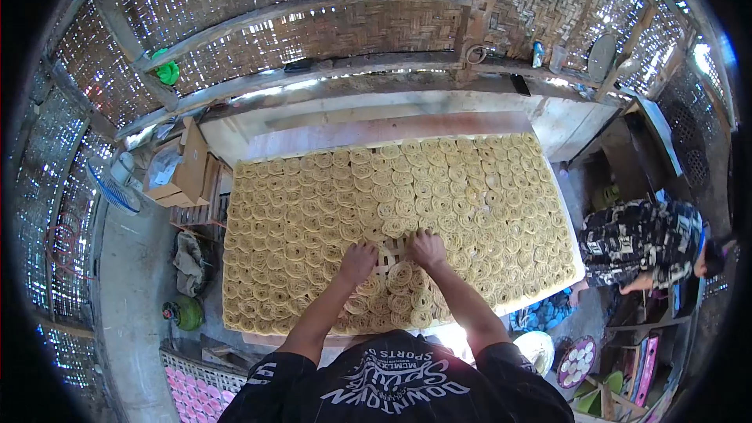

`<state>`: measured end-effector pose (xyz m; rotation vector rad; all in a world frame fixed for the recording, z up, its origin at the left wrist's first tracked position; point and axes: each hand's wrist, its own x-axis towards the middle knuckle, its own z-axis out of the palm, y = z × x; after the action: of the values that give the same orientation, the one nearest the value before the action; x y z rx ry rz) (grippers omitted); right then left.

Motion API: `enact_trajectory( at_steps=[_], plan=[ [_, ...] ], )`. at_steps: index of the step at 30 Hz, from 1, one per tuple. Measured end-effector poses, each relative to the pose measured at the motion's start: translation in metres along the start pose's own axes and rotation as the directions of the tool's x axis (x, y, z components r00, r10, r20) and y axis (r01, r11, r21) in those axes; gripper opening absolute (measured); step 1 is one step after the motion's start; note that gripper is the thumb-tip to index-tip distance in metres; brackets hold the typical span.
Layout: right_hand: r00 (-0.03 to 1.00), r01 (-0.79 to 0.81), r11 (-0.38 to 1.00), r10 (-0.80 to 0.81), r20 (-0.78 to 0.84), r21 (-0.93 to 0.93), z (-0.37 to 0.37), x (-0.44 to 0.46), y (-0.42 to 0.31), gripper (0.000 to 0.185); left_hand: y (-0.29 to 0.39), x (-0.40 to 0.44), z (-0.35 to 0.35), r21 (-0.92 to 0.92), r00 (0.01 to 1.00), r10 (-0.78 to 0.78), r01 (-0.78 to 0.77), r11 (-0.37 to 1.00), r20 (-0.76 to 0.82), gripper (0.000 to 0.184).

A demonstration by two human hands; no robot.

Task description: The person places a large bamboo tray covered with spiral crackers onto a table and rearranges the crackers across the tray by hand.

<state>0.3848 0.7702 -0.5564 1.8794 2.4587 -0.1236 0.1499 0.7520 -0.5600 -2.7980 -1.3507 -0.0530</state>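
Coiled, yellowish noodle nests (298, 211) lie in close rows over a wide table. My left hand (359, 260) rests among them near the front middle, its fingers curled down on a nest. Just to its right, my right hand (427, 248) is closed in the same way, with its fingertips on a nest at the edge of a gap. Between the hands, a pale slatted rack (384, 260) shows through the gap. Below it, nearer my body, several nests (401, 276) sit piled over others. The undersides of both hands are hidden.
A cardboard box (182, 164) and a fan (115, 186) stand at the left, with a green gas cylinder (185, 312) below. On the right, a person (644, 241) in a patterned shirt bends beside the table. A round tray (576, 362) of pale rounds sits lower right.
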Motion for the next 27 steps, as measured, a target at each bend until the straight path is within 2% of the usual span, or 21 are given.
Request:
enact_trajectory(
  at_steps=[3, 4, 6, 8, 9, 10, 11, 12, 13, 15, 17, 18, 21, 22, 24, 26, 27],
  plan=[
    [0.988, -0.154, 0.944, 0.154, 0.024, 0.292, -0.004, 0.010, 0.018, 0.033, -0.003, 0.004, 0.000, -0.261, 0.975, -0.205, 0.175, 0.949, -0.090, 0.016],
    [0.956, -0.235, 0.810, 0.292, -0.021, 0.538, -0.005, 0.009, 0.024, 0.030, -0.003, 0.008, -0.007, -0.425, 0.916, -0.393, 0.324, 0.845, -0.084, 0.013],
    [0.834, -0.258, 0.362, 0.552, 0.017, 0.896, -0.005, 0.004, 0.034, 0.026, 0.003, 0.015, -0.027, -0.701, 0.703, -0.711, 0.520, 0.487, 0.028, 0.009],
    [0.852, -0.303, -0.006, 0.446, 0.274, 0.953, -0.030, -0.002, 0.034, 0.026, 0.004, 0.019, -0.069, -0.759, 0.630, -0.701, 0.621, 0.195, 0.335, 0.013],
    [0.851, -0.338, -0.191, 0.356, 0.386, 0.921, -0.038, -0.006, 0.034, 0.026, 0.005, 0.015, -0.063, -0.746, 0.663, -0.670, 0.621, 0.241, 0.335, 0.014],
    [0.845, -0.434, -0.182, 0.257, 0.468, 0.883, -0.030, -0.007, 0.035, 0.026, 0.005, 0.011, -0.057, -0.734, 0.695, -0.637, 0.616, 0.287, 0.334, 0.016],
    [0.908, -0.362, 0.240, 0.310, 0.282, 0.901, -0.026, -0.010, 0.031, 0.025, 0.004, 0.001, -0.020, -0.673, 0.797, -0.575, 0.530, 0.516, 0.187, 0.018],
    [0.959, -0.236, 0.625, 0.272, 0.077, 0.744, -0.021, -0.012, 0.027, 0.024, 0.005, 0.003, -0.018, -0.567, 0.881, -0.470, 0.412, 0.713, 0.048, 0.019],
    [0.983, -0.089, 0.893, 0.150, -0.105, 0.441, -0.019, -0.012, 0.024, 0.023, 0.005, 0.007, -0.015, -0.504, 0.886, -0.460, 0.423, 0.753, 0.055, 0.024],
    [0.978, -0.035, 0.944, 0.101, -0.183, 0.329, -0.011, 0.000, 0.025, 0.039, 0.014, 0.023, -0.015, -0.373, 0.895, -0.439, 0.433, 0.820, 0.076, 0.036],
    [0.959, 0.032, 0.969, 0.039, -0.281, 0.244, -0.018, 0.014, 0.020, 0.051, 0.028, 0.047, -0.014, -0.348, 0.913, -0.407, 0.383, 0.855, 0.006, 0.047],
    [0.994, 0.007, 0.978, 0.016, -0.108, 0.210, -0.029, 0.021, 0.019, 0.064, 0.030, 0.054, -0.011, -0.332, 0.921, -0.387, 0.355, 0.874, -0.033, 0.053],
    [0.984, 0.160, 0.977, -0.147, -0.102, 0.143, -0.030, 0.039, 0.041, 0.066, 0.016, 0.072, -0.004, -0.328, 0.949, -0.252, 0.303, 0.895, 0.189, 0.065],
    [0.980, 0.196, 0.975, -0.193, -0.039, 0.103, -0.028, 0.042, 0.044, 0.067, 0.010, 0.075, -0.005, -0.258, 0.944, -0.215, 0.279, 0.925, 0.252, 0.062],
    [0.957, 0.274, 0.961, -0.275, 0.087, 0.029, -0.026, 0.050, 0.051, 0.068, 0.001, 0.080, 0.003, -0.222, 0.961, -0.152, 0.205, 0.953, 0.232, 0.057],
    [0.945, 0.319, 0.948, -0.318, 0.081, -0.001, -0.023, 0.054, 0.051, 0.063, -0.005, 0.079, 0.011, -0.172, 0.984, -0.046, 0.076, 0.982, 0.171, 0.052],
    [0.937, 0.344, 0.939, -0.342, 0.075, -0.016, -0.022, 0.057, 0.050, 0.061, -0.004, 0.080, 0.010, -0.132, 0.985, -0.055, 0.077, 0.988, 0.161, 0.052]
  ],
)
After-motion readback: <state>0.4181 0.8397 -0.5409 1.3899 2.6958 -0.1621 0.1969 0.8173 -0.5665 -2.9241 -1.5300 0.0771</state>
